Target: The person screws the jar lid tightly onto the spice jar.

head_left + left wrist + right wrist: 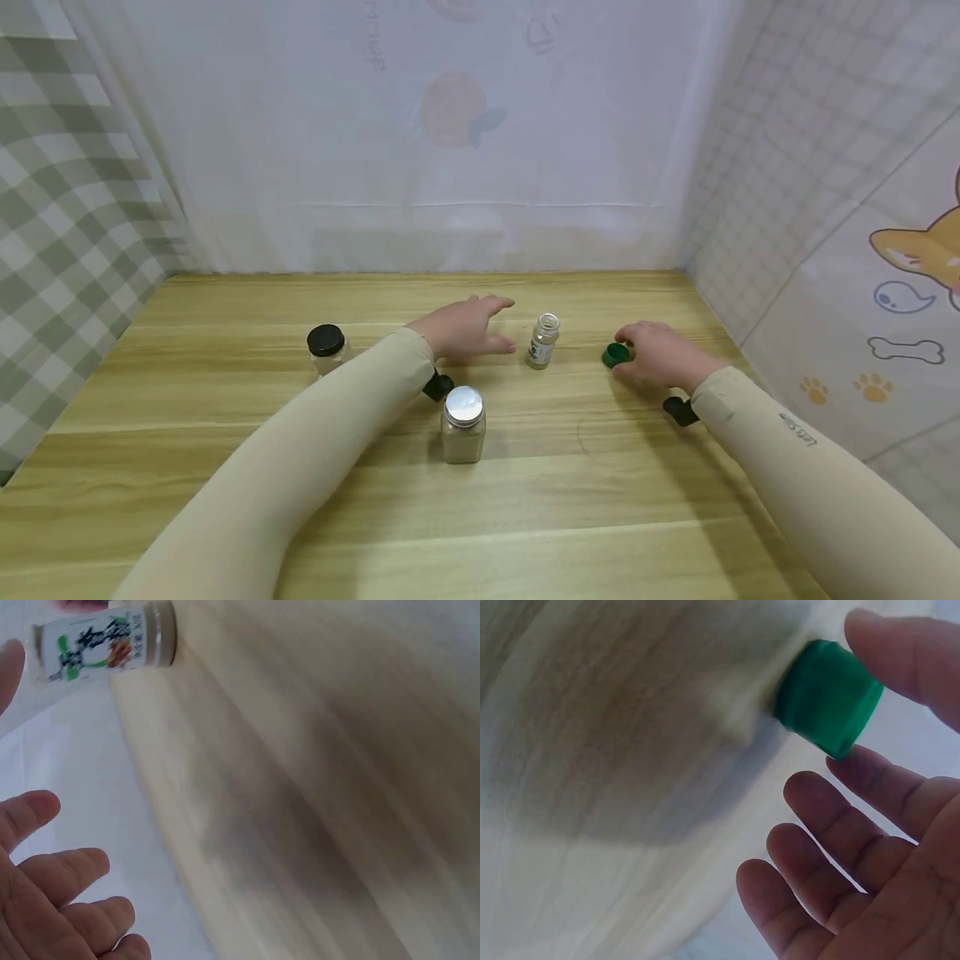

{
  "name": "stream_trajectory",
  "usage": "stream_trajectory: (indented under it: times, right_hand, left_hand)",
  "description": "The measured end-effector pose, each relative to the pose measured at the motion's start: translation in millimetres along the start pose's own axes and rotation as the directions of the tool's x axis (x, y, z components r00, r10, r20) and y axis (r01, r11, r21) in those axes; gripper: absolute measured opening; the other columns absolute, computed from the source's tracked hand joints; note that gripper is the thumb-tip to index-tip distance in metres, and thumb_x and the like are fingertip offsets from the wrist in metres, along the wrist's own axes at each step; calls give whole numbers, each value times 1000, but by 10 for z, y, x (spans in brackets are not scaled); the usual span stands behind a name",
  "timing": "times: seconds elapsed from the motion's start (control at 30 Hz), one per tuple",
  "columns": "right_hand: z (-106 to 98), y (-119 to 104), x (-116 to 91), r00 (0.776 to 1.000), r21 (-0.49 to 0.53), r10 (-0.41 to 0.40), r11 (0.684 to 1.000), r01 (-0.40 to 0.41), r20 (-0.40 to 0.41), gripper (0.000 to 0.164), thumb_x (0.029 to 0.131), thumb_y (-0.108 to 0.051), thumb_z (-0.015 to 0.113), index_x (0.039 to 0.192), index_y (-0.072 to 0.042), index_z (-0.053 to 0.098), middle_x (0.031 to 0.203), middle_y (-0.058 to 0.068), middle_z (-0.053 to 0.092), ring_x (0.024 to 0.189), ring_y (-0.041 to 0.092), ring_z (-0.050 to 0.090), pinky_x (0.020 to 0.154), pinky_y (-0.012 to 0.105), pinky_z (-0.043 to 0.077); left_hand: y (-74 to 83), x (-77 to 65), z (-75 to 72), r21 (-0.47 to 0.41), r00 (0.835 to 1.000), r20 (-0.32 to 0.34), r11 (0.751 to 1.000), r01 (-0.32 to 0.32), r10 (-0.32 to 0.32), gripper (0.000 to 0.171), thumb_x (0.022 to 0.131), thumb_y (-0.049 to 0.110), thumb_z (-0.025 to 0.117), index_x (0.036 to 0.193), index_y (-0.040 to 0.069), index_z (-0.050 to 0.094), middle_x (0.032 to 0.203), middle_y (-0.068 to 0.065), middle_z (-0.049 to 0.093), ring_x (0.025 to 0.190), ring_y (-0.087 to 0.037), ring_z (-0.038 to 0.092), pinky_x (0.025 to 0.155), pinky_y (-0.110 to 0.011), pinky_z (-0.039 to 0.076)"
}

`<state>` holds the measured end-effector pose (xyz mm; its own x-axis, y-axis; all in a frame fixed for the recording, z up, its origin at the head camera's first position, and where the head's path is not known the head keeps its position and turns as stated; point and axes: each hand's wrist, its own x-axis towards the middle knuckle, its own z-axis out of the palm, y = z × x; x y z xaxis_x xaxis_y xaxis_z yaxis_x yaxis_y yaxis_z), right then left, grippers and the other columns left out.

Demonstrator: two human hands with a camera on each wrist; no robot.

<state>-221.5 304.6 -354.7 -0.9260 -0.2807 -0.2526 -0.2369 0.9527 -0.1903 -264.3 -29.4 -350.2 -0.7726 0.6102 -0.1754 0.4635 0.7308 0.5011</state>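
Note:
A small clear glass jar (542,342) with a printed label stands upright and uncapped on the wooden table. My left hand (462,327) is just left of it, fingers and thumb spread, holding nothing; in the left wrist view the jar's label (94,645) shows near the thumb. To the right, my right hand (658,357) is at a green cap (616,355) lying on the table. In the right wrist view, the thumb and index fingertip flank the green cap (829,697) loosely, while the other fingers extend away from it.
A square jar with a silver lid (463,425) stands nearer the front, below the left wrist. Behind the left forearm is a jar with a black lid (326,342), partly hidden. Printed white curtains (450,183) border the table's back and right side.

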Motion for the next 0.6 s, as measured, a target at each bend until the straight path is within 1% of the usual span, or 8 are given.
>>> stream_trajectory:
  times: [0.07,0.2,0.33,0.47,0.6]
  right_hand:
    - [10,8,5,1000,1,-5,1000,5,-7,57,96,-27,77,136,10,60,131,31,65,119,47,63,99,59,54]
    - [22,15,12,999,-9,-25,1000,25,-21,51,97,-24,75,133,11,62,126,29,67,114,43,65,95,56,55]
    - [21,-3,25,999,-14,-33,999,33,-16,47,98,-22,74,131,11,63,123,27,69,109,38,67,93,53,57]
    - [37,-4,49,1000,4,-29,1000,29,-12,44,98,-21,75,128,10,65,119,24,71,102,32,68,89,48,58]
    - [56,-8,58,1000,10,-26,1000,26,-13,42,98,-21,75,126,9,66,116,22,71,97,28,67,85,44,59]
  left_hand:
    - [23,65,34,7,1000,19,1000,-15,15,84,100,54,68,167,21,30,172,-2,34,162,-43,18,131,-55,21]
    - [49,195,94,59,998,39,997,-43,41,83,100,59,66,166,24,31,173,-1,32,161,-42,21,131,-52,23]
    - [77,293,157,109,997,57,992,-60,54,83,99,63,64,166,28,32,174,-8,27,161,-43,20,130,-54,24]
    - [136,338,221,142,997,58,988,-66,58,86,97,66,65,167,28,32,175,-15,23,161,-46,16,130,-59,20]
    - [168,351,251,133,996,50,988,-74,68,86,97,65,66,166,26,34,174,-17,23,161,-48,14,131,-60,14]
